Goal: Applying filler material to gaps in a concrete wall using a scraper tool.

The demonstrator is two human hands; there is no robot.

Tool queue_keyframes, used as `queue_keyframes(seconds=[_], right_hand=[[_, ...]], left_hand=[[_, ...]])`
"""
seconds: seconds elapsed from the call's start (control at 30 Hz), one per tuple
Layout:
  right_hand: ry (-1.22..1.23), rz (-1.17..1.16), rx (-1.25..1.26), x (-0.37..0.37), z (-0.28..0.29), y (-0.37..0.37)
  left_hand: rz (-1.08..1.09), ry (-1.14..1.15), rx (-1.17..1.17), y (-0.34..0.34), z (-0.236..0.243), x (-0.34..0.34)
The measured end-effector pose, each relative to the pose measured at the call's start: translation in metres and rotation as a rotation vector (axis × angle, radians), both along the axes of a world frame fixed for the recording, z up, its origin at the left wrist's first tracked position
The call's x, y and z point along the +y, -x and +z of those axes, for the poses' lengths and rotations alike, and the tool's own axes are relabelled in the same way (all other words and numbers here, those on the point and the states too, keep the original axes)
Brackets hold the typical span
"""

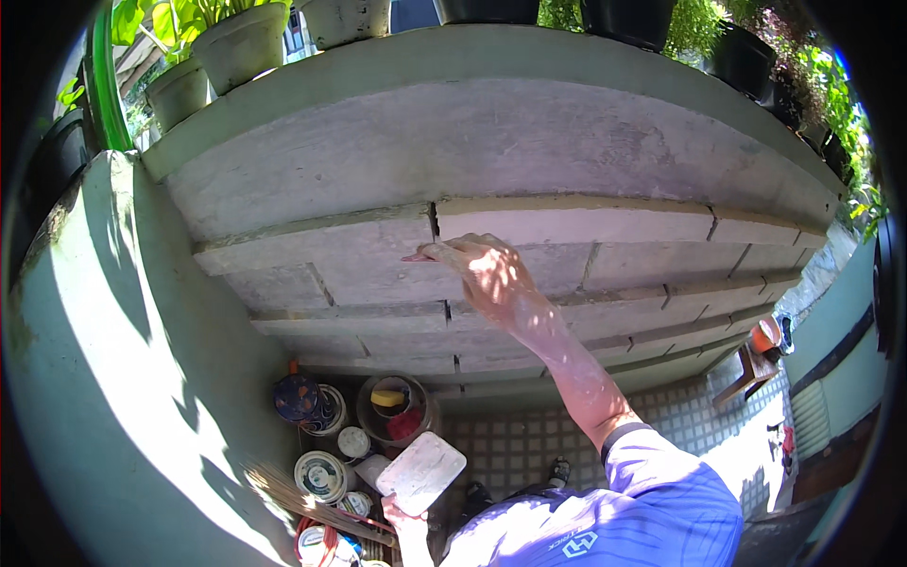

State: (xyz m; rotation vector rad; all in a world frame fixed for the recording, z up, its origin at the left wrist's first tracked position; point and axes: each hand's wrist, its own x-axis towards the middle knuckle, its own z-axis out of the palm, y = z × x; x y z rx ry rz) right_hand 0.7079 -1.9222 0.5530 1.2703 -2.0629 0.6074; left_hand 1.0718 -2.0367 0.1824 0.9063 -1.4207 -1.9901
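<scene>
My right hand (487, 274) reaches out to the block-patterned wall (350, 250), close to the dark vertical joint beside a paler block (576, 223). Its fingers are closed together and point left. What they hold, if anything, is too small to make out. Whitish smears cover the hand and forearm. Low in front of my body, my left hand (404, 518) grips the lower edge of a white rectangular plastic tub (422, 474), whose smudged flat face is turned up. I cannot see into it.
Paint cans and buckets (321, 476) crowd the left corner, with a large bucket (430, 416) holding a yellow sponge. A straw broom (283, 491) leans there. Potted plants (241, 47) line the wall's top ledge. A small wooden stool (749, 373) stands right, on the tiled floor (515, 442).
</scene>
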Motion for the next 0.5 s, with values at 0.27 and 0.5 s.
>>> queue_keyframes(seconds=[0.27,0.5], right_hand=[[-0.008,-0.211,0.283,0.013,-0.034,0.058],[0.201,0.153,0.009,0.012,-0.015,0.026]], left_hand=[[0.178,-0.590,0.040,-0.005,0.023,0.006],[0.166,-0.545,0.037,-0.003,0.029,-0.003]])
